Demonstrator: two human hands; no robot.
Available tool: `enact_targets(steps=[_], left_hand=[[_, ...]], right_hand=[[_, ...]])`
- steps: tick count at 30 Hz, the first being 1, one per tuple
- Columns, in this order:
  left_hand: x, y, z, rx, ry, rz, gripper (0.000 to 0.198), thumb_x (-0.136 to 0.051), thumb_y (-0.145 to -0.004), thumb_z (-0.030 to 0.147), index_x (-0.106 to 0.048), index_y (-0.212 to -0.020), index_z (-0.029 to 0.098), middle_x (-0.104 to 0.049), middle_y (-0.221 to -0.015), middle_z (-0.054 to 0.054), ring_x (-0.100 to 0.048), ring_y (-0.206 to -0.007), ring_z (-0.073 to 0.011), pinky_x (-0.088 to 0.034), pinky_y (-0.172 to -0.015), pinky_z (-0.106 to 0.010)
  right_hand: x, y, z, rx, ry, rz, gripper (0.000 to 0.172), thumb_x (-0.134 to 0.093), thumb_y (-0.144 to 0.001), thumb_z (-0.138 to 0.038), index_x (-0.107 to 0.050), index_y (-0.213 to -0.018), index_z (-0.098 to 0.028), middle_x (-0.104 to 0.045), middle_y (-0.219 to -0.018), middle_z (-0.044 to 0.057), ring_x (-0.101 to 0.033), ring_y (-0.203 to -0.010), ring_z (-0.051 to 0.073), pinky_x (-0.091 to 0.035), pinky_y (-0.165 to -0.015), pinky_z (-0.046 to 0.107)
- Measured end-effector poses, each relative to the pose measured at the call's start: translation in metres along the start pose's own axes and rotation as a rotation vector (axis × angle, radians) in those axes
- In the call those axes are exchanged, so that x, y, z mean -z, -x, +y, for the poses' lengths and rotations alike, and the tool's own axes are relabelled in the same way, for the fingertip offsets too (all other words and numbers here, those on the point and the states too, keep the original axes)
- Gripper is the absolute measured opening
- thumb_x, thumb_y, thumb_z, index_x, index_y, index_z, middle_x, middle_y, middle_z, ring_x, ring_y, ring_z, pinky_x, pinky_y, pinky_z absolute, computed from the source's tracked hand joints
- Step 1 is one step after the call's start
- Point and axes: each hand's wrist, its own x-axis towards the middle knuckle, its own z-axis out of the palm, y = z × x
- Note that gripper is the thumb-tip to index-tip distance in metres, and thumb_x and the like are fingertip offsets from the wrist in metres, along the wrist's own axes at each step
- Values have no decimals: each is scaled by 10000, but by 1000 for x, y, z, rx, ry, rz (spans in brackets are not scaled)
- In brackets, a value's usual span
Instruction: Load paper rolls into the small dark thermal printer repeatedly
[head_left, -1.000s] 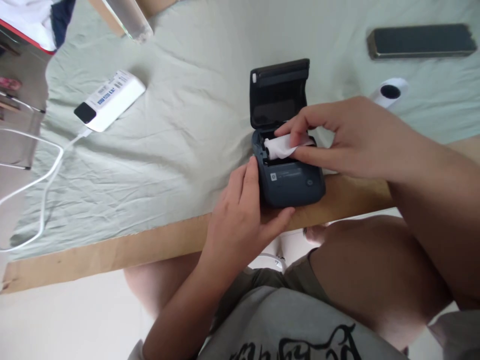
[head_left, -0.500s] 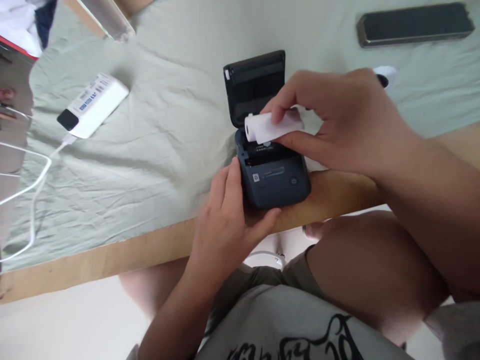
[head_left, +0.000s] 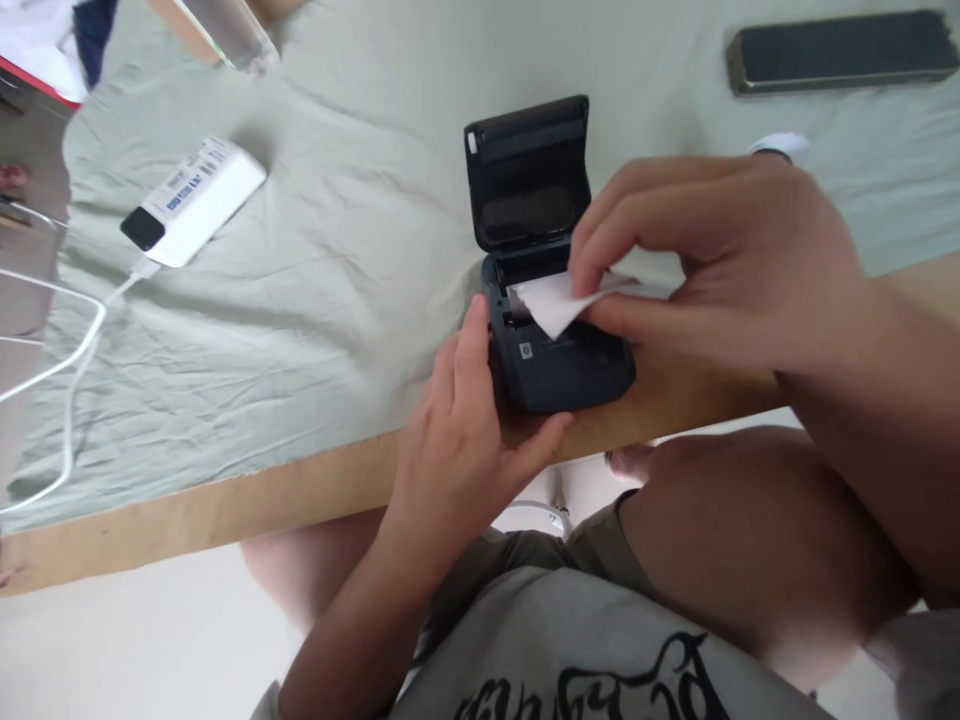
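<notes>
A small dark blue portable printer [head_left: 570, 375] sits at the table's front edge with its black lid [head_left: 529, 180] raised. My left hand [head_left: 457, 430] braces it, fingers along its left side and thumb at the front edge. Above the paper compartment, my right hand [head_left: 720, 260] pinches the white paper [head_left: 553, 308] between thumb and fingers. The paper's loose end slants over the front of the printer. Part of the roll seems to lie in the compartment, but paper and fingers mostly hide it. The power button's side is shaded by my right hand.
A white power bank [head_left: 196, 205] with a plugged-in white cable [head_left: 94, 340] lies at left on the green cloth [head_left: 337, 250]. A dark oblong case [head_left: 844, 52] is at the upper right. Behind my right hand shows a white round object [head_left: 787, 146]. A clear container [head_left: 232, 35] stands at the upper left.
My right hand has lowered the paper roll into the printer's compartment and now pinches its loose end, pulled out towards the front. My left hand stays against the printer.
</notes>
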Motion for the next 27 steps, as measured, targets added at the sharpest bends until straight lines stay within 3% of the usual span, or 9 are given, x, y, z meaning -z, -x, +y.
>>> enact_targets(steps=[5, 8, 10, 13, 15, 18, 20, 23, 27], left_hand=[[4, 1, 1, -49, 5, -8, 631, -787, -1092, 351, -595, -1693, 380, -626, -1675, -118, -714, -1492, -356, -653, -1201, -500], [6, 1, 1, -54, 16, -22, 506, -786, -1096, 315, -709, -1593, 369, -605, -1668, -127, -707, -1491, -352, -639, -1222, -505], [6, 1, 1, -55, 30, -18, 469, -790, -1094, 303, -736, -1557, 354, -599, -1668, -135, -709, -1482, -349, -641, -1218, -502], [5, 2, 1, -57, 28, -5, 449, -785, -1097, 286, -742, -1541, 341, -589, -1672, -142, -712, -1476, -345, -657, -1186, -489], [4, 3, 1, -49, 25, 1, 433, -779, -1104, 282, -744, -1531, 343, -589, -1664, -141, -716, -1470, -344, -660, -1177, -486], [3, 3, 1, -50, 25, -2, 412, -779, -1111, 292, -751, -1518, 346, -587, -1653, -145, -719, -1462, -348, -659, -1170, -490], [3, 3, 0, -59, 25, -8, 395, -772, -1115, 297, -753, -1506, 348, -584, -1648, -146, -712, -1473, -352, -657, -1170, -494], [2, 3, 0, -64, 27, -3, 380, -751, -1122, 306, -737, -1499, 355, -587, -1652, -136, -707, -1479, -345, -639, -1206, -512], [2, 3, -1, -53, 20, 25, 630, -762, -1095, 351, -561, -1692, 354, -612, -1666, -136, -700, -1474, -342, -643, -1193, -495]], right_hand=[[4, 6, 3, 87, -63, -184, 191, -716, -1045, -460, -796, -932, -329, -775, -990, 6, -729, -867, 179, -644, -864, 408], [0, 5, 8, -40, 15, 43, 261, -651, -1081, -524, -748, -1029, -288, -785, -1117, 48, -767, -1119, 229, -639, -957, 425], [-5, 2, 14, -160, 41, 177, 327, -686, -1037, -556, -681, -1207, -276, -762, -1381, 66, -722, -1370, 271, -622, -1060, 453], [-11, -5, 22, -217, -145, 195, 532, -766, -935, -523, -543, -1350, -276, -652, -1609, 76, -669, -1509, 279, -580, -1224, 481], [-11, -7, 22, -206, -249, 306, 369, -729, -949, -406, -542, -1241, -280, -717, -1396, 59, -717, -1427, 259, -571, -1254, 481], [-9, -5, 15, -238, -211, 493, 100, -649, -993, -328, -580, -1060, -298, -704, -1057, 40, -763, -1176, 249, -624, -1118, 481], [-9, -1, 13, -273, -172, 432, 141, -674, -990, -393, -640, -1068, -281, -750, -1100, 55, -758, -1120, 250, -631, -1044, 482], [-15, 4, 20, -319, -185, 127, 419, -728, -965, -526, -704, -1272, -242, -787, -1359, 89, -763, -1260, 285, -633, -1064, 508], [-21, 5, 34, -385, -331, -104, 585, -704, -1005, -607, -670, -1470, -254, -769, -1424, 97, -761, -1258, 288, -654, -1100, 528]])
